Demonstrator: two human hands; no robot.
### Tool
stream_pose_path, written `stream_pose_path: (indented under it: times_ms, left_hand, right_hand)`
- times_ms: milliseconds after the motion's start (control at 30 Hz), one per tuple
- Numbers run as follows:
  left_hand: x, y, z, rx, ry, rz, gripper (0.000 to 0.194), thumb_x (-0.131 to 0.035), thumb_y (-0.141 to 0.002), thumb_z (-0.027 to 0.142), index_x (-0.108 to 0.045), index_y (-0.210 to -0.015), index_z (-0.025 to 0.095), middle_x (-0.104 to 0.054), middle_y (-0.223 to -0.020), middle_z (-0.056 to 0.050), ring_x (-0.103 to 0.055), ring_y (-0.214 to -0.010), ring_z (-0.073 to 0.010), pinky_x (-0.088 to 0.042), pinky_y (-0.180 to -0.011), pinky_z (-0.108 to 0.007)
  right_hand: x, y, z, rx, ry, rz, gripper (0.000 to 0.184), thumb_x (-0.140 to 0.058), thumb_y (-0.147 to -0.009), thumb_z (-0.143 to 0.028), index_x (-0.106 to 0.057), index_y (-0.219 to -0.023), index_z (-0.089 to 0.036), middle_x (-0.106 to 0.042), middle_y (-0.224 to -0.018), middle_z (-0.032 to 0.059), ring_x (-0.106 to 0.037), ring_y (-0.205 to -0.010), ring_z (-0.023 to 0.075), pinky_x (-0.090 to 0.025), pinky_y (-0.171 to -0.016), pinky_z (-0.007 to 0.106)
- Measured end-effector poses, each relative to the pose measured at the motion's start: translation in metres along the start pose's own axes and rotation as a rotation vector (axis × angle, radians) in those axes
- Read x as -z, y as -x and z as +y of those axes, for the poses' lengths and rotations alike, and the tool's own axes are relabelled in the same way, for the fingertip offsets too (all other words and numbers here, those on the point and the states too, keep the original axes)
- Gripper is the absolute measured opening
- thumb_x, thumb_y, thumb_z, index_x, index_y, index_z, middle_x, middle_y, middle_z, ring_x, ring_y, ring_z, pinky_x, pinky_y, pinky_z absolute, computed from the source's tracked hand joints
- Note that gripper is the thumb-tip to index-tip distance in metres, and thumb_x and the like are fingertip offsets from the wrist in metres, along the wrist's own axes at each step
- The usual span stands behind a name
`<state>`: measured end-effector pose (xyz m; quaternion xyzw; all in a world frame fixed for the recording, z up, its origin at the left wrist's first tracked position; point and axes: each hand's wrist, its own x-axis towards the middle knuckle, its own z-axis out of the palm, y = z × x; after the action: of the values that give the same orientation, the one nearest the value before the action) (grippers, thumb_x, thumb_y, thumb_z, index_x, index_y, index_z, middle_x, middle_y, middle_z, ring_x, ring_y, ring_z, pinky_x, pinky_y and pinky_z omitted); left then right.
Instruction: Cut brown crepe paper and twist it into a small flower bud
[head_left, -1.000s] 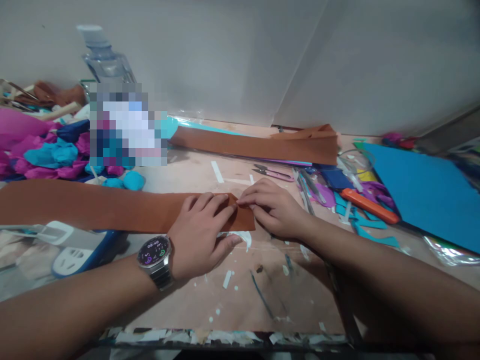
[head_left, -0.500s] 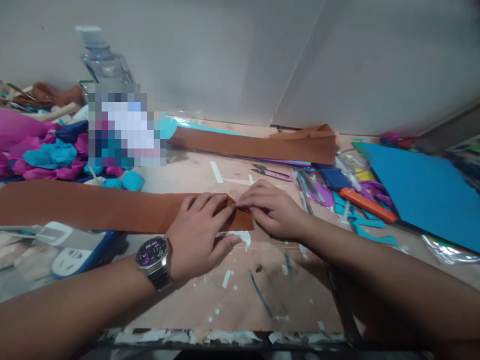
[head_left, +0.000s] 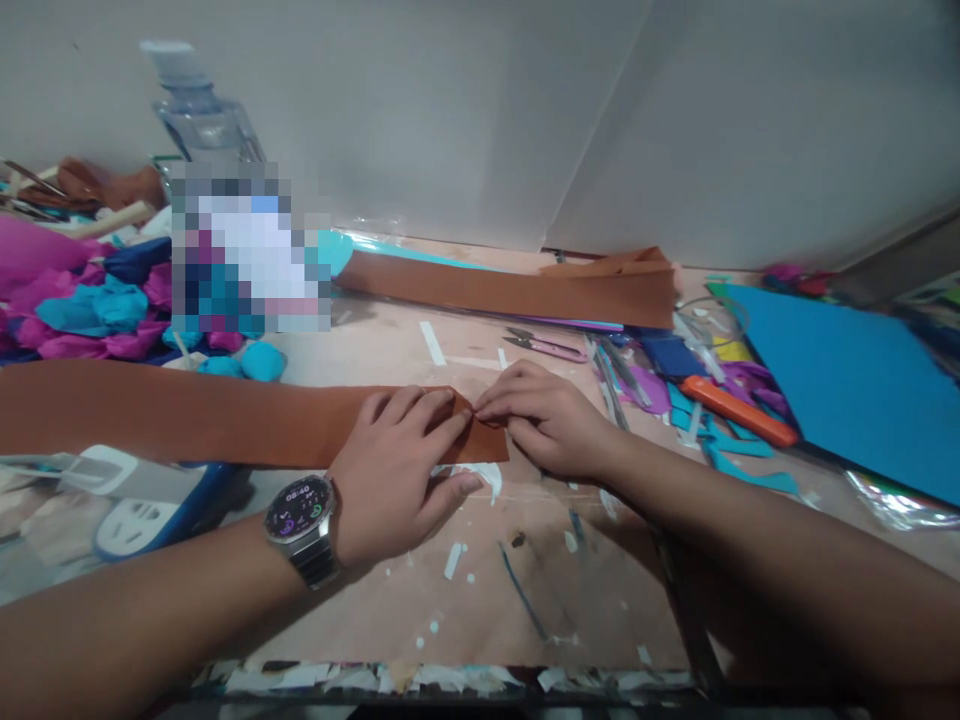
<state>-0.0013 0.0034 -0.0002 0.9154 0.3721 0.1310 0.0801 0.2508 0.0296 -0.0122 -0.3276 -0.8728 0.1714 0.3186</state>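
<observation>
A brown strip (head_left: 247,415) stretches from nine o'clock to the desk's (head_left: 360,610) centre. The left hand (head_left: 390,480), fingers slightly apart, presses down, seemingly steadying it while the right hand's fingers, bunched together, pinch its folded end. Pink snips (head_left: 555,348) lie just beyond, toward one o'clock.

Matt brown paper strip (head_left: 187,410), clear plastic bottle (head_left: 206,125), glossy orange plastic cutter (head_left: 739,411), metal-linked watchband (head_left: 313,558).

Pale grey wall (head_left: 450,120) (one thin seam) behind the worktable (head_left: 360,610)
</observation>
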Motion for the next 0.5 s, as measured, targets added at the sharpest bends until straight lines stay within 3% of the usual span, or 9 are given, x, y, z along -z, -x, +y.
stream_pose_path:
  times_ms: [500]
  left_hand:
    - [0.0018,0.0002,0.0000,0.018,0.037,0.001,0.059,-0.050,-0.100,0.059,-0.052,-0.147,0.023,-0.054,-0.155,-0.012,-0.047,-0.141,-0.0363,-0.035,-0.112,-0.058]
  right_hand:
    - [-0.0006,0.0001,0.0012,0.017,0.023,-0.005,0.042,-0.051,-0.084,-0.001,-0.079,-0.105,-0.024,-0.081,-0.106,0.0046,-0.066,-0.097,0.0245,-0.059,-0.089,0.047]
